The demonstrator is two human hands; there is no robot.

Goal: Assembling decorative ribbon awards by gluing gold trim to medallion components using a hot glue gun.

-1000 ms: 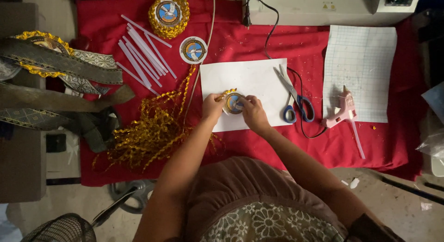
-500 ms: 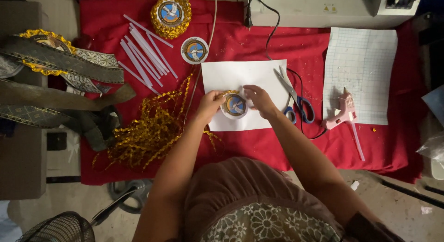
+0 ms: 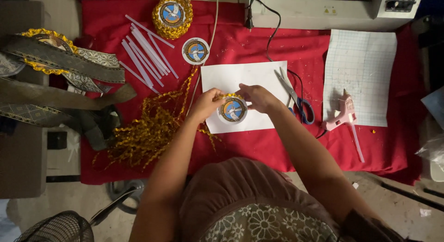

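A round badge [image 3: 232, 110] with a blue centre and a white bird lies on a white paper sheet [image 3: 247, 75] over a red cloth. My left hand [image 3: 206, 103] pinches its left edge, where gold wavy trim [image 3: 223, 96] runs along the rim. At the upper right edge of the badge, my right hand [image 3: 256, 97] presses the trim with its fingertips. The trim leads off to a tangled gold pile [image 3: 150, 131] at the left.
Scissors [image 3: 296, 95] lie right of the sheet, a pink glue gun [image 3: 341, 116] further right beside gridded paper [image 3: 360, 73]. Glue sticks [image 3: 144, 51], a plain badge [image 3: 195, 51] and a gold-trimmed badge [image 3: 172, 14] lie at the back. Patterned ribbons [image 3: 60, 66] lie left; a laminator [image 3: 323, 8] behind.
Both hands have shifted slightly around the badge, and the gold trim now sits further along its top rim. The rest has stayed put.
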